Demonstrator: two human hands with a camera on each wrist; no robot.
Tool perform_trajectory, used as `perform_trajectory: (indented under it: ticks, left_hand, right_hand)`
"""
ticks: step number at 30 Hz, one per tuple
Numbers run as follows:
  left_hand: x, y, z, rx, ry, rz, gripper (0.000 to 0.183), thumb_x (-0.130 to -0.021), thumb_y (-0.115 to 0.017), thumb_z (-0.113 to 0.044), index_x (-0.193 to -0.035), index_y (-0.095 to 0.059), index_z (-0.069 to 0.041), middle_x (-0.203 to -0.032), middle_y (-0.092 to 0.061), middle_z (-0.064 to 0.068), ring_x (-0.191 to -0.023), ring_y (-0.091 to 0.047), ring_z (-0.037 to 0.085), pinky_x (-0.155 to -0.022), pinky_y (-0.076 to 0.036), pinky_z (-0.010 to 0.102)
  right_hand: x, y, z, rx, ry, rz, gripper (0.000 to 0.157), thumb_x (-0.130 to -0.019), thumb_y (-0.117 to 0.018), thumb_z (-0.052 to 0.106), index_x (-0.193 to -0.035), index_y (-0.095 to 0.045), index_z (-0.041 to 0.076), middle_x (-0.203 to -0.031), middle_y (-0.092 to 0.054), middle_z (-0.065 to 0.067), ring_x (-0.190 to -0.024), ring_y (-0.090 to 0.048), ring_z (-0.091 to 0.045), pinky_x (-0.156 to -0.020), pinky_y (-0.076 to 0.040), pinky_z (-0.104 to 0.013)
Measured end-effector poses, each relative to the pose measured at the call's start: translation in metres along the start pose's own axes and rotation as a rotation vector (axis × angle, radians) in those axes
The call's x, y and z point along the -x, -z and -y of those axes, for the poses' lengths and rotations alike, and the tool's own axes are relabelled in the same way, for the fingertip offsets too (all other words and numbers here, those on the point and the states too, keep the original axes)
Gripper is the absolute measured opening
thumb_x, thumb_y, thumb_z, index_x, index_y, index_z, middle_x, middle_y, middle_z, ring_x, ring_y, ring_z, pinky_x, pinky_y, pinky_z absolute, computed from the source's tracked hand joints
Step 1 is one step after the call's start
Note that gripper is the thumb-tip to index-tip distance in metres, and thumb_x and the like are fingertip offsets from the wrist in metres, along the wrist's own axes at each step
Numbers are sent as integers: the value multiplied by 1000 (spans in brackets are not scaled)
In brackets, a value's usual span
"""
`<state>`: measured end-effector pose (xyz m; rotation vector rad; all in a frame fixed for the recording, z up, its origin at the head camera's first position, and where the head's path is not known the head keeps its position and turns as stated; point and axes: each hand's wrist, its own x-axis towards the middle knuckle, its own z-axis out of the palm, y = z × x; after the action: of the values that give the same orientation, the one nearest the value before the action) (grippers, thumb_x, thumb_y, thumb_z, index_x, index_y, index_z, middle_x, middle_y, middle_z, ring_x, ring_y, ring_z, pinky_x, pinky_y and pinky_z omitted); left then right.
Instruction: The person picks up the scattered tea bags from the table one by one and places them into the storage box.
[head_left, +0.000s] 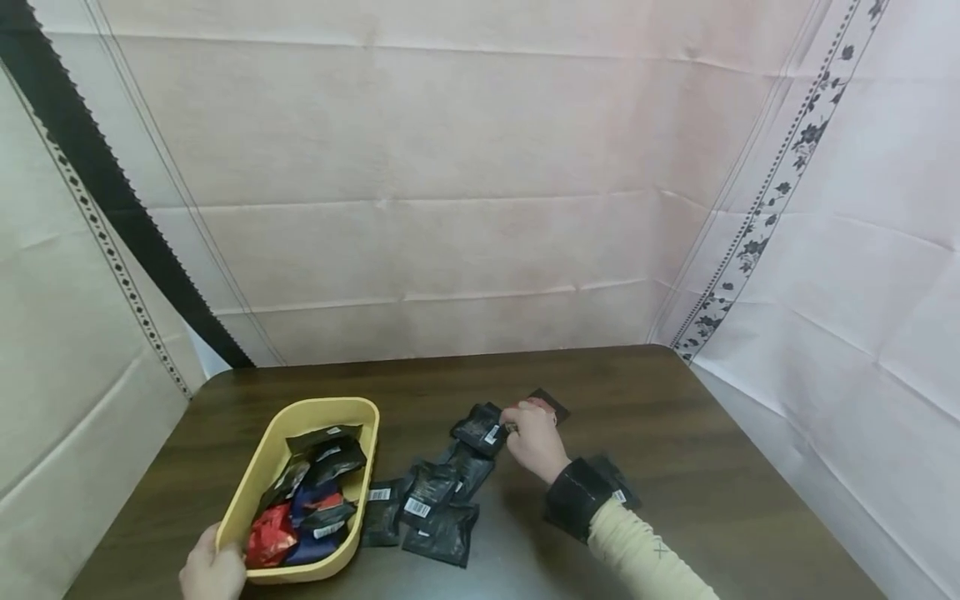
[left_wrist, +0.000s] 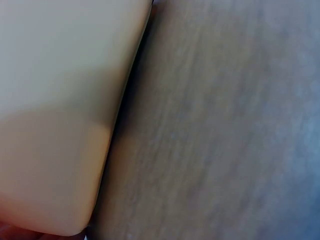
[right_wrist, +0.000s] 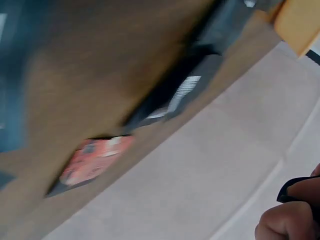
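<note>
My left hand (head_left: 212,567) grips the near left corner of a yellow plastic bin (head_left: 330,402). In it lie several black packets (head_left: 337,460), a red packet (head_left: 272,537) and a blue packet (head_left: 313,547). The left wrist view shows the bin's wall (left_wrist: 55,120) close up. My right hand (head_left: 536,440) is over the far part of the table, its fingers pinching a small black packet (right_wrist: 291,188), mostly hidden by them. A flat red and black packet (head_left: 552,404) lies just beyond that hand. Left of it, black packets (head_left: 431,492) with white barcode labels lie loosely heaped.
A brown wooden table (head_left: 420,379) carries everything. Another black packet (head_left: 617,482) lies beside the right wrist, partly behind its black band (head_left: 576,498). White cloth (head_left: 450,167) hangs behind the table and along both sides.
</note>
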<state>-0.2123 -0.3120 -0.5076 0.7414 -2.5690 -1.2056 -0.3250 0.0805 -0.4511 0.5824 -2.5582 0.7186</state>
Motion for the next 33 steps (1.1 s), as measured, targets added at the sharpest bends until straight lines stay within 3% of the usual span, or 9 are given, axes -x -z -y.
perform_trajectory:
  ticks: [4, 9, 17, 27, 33]
  left_hand:
    - [3, 0, 1, 14, -27, -31, 36, -83, -40, -6, -117, -49, 4, -105, -53, 34, -97, -45, 52, -77, -37, 58]
    - [6, 1, -1, 28, -61, -53, 35, -82, -39, -3, -114, -50, 5, -105, -52, 35, -96, -46, 53, -75, -37, 58]
    - [9, 2, -4, 65, -32, -52, 36, -83, -38, -2, -116, -50, 4, -112, -49, 35, -101, -43, 52, -79, -35, 59]
    - [12, 0, -7, 71, -67, -86, 36, -81, -37, 1, -113, -50, 7, -107, -53, 34, -94, -49, 48, -75, -37, 57]
    - [13, 1, -7, 67, -92, -112, 34, -80, -37, 3, -110, -51, 9, -100, -55, 33, -88, -51, 48, -72, -38, 55]
  right_hand:
    - [-11, -5, 16, -37, -7, 7, 27, -60, -53, -8, -77, -68, 7, -72, -57, -4, -59, -47, -15, -51, -36, -27]
    - [-22, -14, 31, -54, 18, 12, 25, -62, -53, -6, -77, -68, 9, -70, -55, -2, -59, -50, -16, -48, -38, -25]
    - [-40, -30, 65, -66, 102, 101, 28, -63, -52, -6, -79, -69, 9, -72, -54, -3, -53, -43, -12, -46, -36, -23]
    - [-50, -55, 106, 70, 199, 199, 28, -68, -56, 0, -88, -70, 14, -72, -52, 0, -50, -43, -10, -43, -34, -20]
    - [-60, -68, 131, 104, 271, 198, 23, -69, -60, 3, -86, -71, 15, -73, -55, 2, -52, -47, -8, -45, -38, -18]
